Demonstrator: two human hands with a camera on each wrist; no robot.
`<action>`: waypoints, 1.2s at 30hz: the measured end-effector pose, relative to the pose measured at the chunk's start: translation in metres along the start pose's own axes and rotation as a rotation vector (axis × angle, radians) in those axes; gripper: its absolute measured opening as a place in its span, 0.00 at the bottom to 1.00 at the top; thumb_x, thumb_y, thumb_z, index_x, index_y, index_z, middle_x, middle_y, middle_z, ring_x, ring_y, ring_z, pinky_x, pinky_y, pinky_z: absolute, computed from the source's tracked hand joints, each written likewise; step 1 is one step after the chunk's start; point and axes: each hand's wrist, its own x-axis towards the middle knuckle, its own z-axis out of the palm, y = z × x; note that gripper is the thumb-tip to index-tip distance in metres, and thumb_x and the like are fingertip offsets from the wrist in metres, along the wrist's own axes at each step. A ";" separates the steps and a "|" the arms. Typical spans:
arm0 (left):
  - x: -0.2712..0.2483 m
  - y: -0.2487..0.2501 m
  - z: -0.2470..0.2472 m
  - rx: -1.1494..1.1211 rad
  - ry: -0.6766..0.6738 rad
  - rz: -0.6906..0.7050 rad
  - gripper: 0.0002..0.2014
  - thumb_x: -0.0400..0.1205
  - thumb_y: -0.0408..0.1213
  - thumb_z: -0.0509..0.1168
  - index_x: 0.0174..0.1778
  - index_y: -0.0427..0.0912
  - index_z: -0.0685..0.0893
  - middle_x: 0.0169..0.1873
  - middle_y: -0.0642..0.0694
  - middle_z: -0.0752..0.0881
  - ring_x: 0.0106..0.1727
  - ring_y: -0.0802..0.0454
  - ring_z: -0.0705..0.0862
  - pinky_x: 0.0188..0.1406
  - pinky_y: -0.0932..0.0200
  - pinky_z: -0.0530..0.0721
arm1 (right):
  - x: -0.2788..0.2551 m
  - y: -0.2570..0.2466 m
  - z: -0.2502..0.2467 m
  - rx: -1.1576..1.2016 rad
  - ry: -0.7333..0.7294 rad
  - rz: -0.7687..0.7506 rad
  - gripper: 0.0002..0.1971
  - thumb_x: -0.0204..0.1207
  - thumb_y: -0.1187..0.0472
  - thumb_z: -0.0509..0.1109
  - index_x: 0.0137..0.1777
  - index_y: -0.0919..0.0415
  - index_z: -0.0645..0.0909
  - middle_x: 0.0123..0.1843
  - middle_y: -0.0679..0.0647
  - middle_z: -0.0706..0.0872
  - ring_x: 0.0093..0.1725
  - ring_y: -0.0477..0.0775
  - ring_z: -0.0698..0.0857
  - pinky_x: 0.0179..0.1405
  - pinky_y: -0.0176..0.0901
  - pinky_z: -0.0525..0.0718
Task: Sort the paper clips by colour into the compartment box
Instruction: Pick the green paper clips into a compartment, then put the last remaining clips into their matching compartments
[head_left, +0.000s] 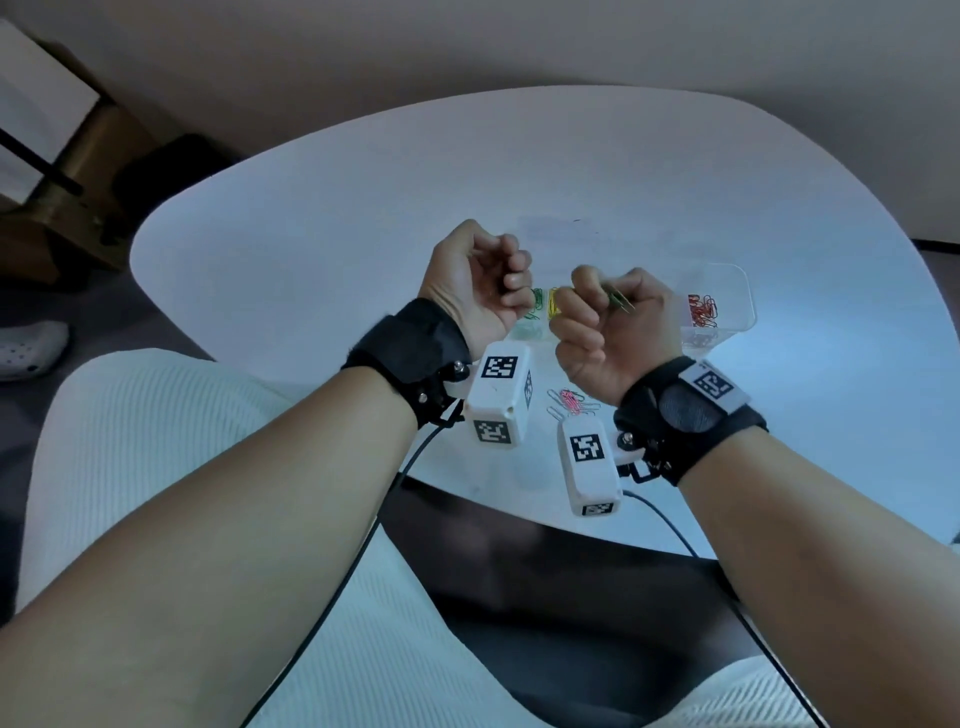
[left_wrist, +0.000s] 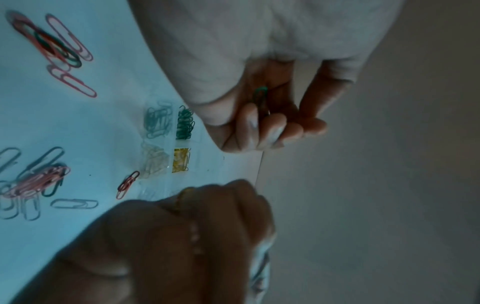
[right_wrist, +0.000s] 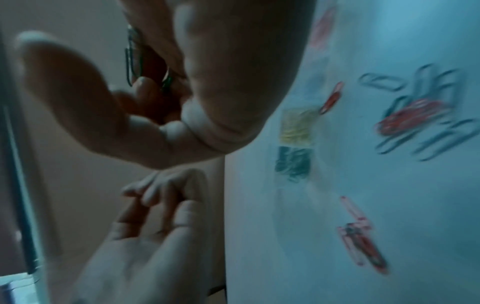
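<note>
both hands are raised above the white rounded table (head_left: 311, 249), palms turned up, near each other but apart. the right hand (head_left: 608, 332) is curled and holds some thin green wire paper clips (head_left: 621, 300) betw. thumb and fingers. the left hand (head_left: 475, 280) has fingers curled round one green clip (left_wrist: 260, 96), seen in the left wrist view.

the clear plastic compartment box (head_left: 727, 301) lies on the table behind the hands. it has red clips (head_left: 702, 310) in the right compartment, and green clips (head_left: 535, 304) and yellow clips (head_left: 554, 307) in compartments on the left part. a loose heap of pink and silver clips (head_left: 571, 404) lies on the table nearer the person, below the wrists.
</note>
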 end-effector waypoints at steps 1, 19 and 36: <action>0.000 0.001 0.000 0.011 0.012 -0.004 0.12 0.76 0.35 0.51 0.27 0.40 0.72 0.23 0.46 0.71 0.22 0.53 0.64 0.23 0.62 0.58 | 0.003 -0.004 0.007 -0.014 0.011 -0.011 0.09 0.68 0.57 0.53 0.28 0.57 0.62 0.24 0.51 0.64 0.16 0.48 0.65 0.11 0.29 0.62; 0.031 -0.001 -0.008 1.087 0.320 0.263 0.12 0.82 0.32 0.55 0.50 0.40 0.85 0.44 0.46 0.82 0.46 0.48 0.77 0.48 0.60 0.74 | 0.069 -0.014 0.027 -0.832 0.579 0.121 0.30 0.80 0.34 0.57 0.65 0.61 0.73 0.39 0.50 0.76 0.35 0.51 0.68 0.41 0.38 0.72; 0.014 -0.044 0.001 1.536 0.022 0.550 0.09 0.76 0.30 0.64 0.45 0.48 0.85 0.44 0.53 0.85 0.47 0.52 0.83 0.49 0.61 0.81 | -0.045 0.002 -0.060 -1.799 0.636 -0.133 0.08 0.78 0.59 0.70 0.53 0.55 0.89 0.51 0.49 0.91 0.44 0.42 0.83 0.41 0.22 0.72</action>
